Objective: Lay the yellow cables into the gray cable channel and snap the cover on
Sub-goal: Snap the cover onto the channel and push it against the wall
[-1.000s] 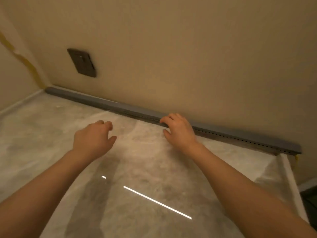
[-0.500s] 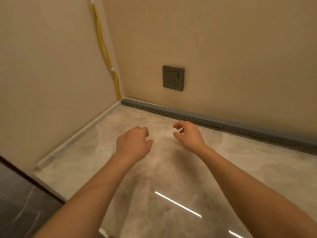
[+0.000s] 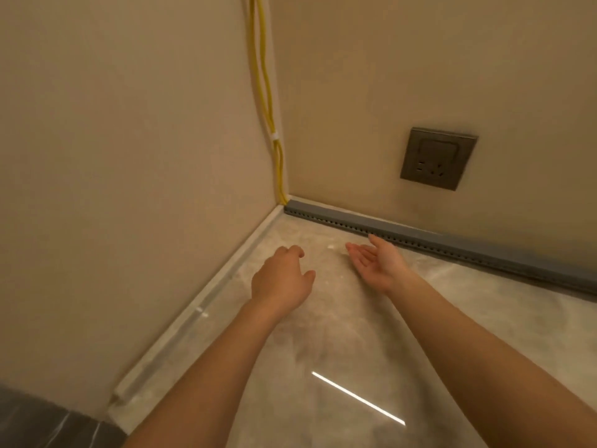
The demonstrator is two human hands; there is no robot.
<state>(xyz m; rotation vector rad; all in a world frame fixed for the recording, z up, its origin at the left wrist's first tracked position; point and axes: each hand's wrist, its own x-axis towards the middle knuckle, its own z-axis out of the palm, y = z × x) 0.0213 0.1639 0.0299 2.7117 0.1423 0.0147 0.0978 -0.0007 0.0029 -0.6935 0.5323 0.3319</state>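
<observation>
The gray cable channel (image 3: 420, 236) runs along the foot of the back wall from the corner off to the right, its cover on and a row of small holes along its lower edge. Yellow cables (image 3: 268, 101) drop down the wall corner, held by a white tie, and enter the channel's left end. My left hand (image 3: 282, 279) hovers over the floor, fingers loosely curled, holding nothing. My right hand (image 3: 376, 261) is palm-up with fingers spread, just in front of the channel and apart from it.
A gray wall socket (image 3: 437, 158) sits on the back wall above the channel. The left wall meets the glossy marble floor (image 3: 323, 350) at a pale skirting strip (image 3: 200, 315). A darker floor area (image 3: 48, 428) lies at the bottom left.
The view has swung left toward the corner. My right hand came off the channel and turned palm-up; my left hand moved along with it toward the corner.
</observation>
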